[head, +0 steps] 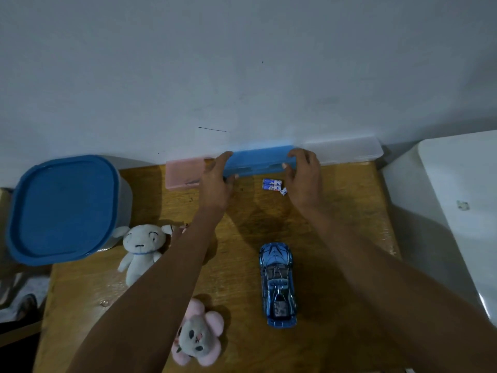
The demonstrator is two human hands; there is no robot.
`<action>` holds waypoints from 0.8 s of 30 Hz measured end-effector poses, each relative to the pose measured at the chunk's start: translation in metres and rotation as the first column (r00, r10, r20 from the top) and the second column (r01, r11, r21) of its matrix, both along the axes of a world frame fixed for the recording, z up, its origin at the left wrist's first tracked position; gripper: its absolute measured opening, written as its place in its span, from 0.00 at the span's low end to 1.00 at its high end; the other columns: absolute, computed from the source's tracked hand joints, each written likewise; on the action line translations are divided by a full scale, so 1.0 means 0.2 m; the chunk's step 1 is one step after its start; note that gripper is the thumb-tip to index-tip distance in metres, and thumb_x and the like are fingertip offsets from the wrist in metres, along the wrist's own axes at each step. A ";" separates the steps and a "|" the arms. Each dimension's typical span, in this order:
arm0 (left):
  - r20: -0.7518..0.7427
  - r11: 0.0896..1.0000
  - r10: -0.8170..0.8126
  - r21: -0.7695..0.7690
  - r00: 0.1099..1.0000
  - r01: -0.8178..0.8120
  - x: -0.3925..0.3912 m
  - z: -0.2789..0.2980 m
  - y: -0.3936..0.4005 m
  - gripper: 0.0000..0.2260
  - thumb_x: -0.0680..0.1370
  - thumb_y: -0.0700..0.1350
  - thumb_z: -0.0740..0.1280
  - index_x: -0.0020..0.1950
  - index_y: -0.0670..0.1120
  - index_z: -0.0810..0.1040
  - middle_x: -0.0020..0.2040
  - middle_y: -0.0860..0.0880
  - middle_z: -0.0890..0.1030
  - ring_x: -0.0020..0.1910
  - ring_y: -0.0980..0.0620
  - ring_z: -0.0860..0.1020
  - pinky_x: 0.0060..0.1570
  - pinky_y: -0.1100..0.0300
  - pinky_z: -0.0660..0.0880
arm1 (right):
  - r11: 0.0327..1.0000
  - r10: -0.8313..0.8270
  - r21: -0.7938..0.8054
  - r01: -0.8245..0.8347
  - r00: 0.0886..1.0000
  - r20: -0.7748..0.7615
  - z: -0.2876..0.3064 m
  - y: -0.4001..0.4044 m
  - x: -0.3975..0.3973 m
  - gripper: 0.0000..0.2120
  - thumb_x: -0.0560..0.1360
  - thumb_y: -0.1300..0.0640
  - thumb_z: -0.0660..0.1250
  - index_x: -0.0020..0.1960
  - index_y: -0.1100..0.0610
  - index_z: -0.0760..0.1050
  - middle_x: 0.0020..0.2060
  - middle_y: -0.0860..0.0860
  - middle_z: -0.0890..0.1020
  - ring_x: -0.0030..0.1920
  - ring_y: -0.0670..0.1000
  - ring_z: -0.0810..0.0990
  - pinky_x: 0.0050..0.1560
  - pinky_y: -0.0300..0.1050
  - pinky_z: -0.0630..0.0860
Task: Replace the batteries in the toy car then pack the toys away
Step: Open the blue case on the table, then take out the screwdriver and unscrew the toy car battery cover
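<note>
A single head-worn camera looks forward and steeply down from above the near edge of a wooden table (336, 211), close enough that both forearms fill the near frame. It faces the far wall (242, 63), which takes the upper half. The wide lens bends the left and right edges.

Your left hand (215, 181) covers the pink case's (183, 175) right end; your right hand (305, 181) hides part of one battery (283, 191). The battery labels are too small to read.
</note>
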State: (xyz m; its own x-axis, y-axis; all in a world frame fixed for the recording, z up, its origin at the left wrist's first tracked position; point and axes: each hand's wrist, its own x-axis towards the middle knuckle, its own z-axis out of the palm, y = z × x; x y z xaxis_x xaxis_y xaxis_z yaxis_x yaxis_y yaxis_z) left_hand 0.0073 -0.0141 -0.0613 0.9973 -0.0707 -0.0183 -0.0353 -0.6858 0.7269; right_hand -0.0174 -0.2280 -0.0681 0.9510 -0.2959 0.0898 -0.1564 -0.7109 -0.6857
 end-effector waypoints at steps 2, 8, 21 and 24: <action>0.010 0.999 -0.007 0.034 1.000 0.007 0.00 -0.02 0.01 0.22 0.78 0.38 0.71 0.72 0.47 0.75 0.71 0.40 0.75 0.66 0.42 0.76 0.66 0.44 0.77 | 1.000 0.014 0.017 -0.014 0.999 -0.030 0.00 0.01 -0.01 0.13 0.79 0.59 0.68 0.63 0.56 0.75 0.64 0.56 0.75 0.63 0.55 0.75 0.62 0.48 0.78; -0.014 0.999 0.040 -0.010 0.999 -0.040 -0.03 -0.02 -0.01 0.20 0.78 0.47 0.73 0.70 0.46 0.78 0.71 0.42 0.75 0.67 0.44 0.77 0.66 0.46 0.77 | 0.999 -0.005 0.041 0.009 0.995 -0.096 0.02 0.06 0.00 0.21 0.79 0.49 0.68 0.70 0.57 0.75 0.69 0.57 0.72 0.68 0.56 0.72 0.67 0.47 0.73; -0.088 0.997 0.062 -0.042 0.994 -0.066 -0.01 0.01 -0.03 0.19 0.78 0.41 0.73 0.70 0.44 0.78 0.70 0.42 0.77 0.65 0.45 0.78 0.69 0.48 0.75 | 0.984 -0.049 -0.176 -0.001 0.958 -0.282 0.11 0.12 0.04 0.23 0.80 0.48 0.66 0.73 0.53 0.71 0.69 0.57 0.70 0.66 0.57 0.70 0.63 0.54 0.75; -0.021 0.998 0.018 0.061 1.000 -0.017 -0.02 0.07 0.01 0.18 0.79 0.43 0.72 0.68 0.43 0.79 0.68 0.41 0.78 0.65 0.44 0.77 0.68 0.49 0.75 | 0.958 -0.078 -0.286 -0.015 0.948 -0.309 0.18 0.17 0.08 0.20 0.79 0.48 0.67 0.70 0.51 0.73 0.66 0.56 0.70 0.66 0.57 0.69 0.60 0.55 0.76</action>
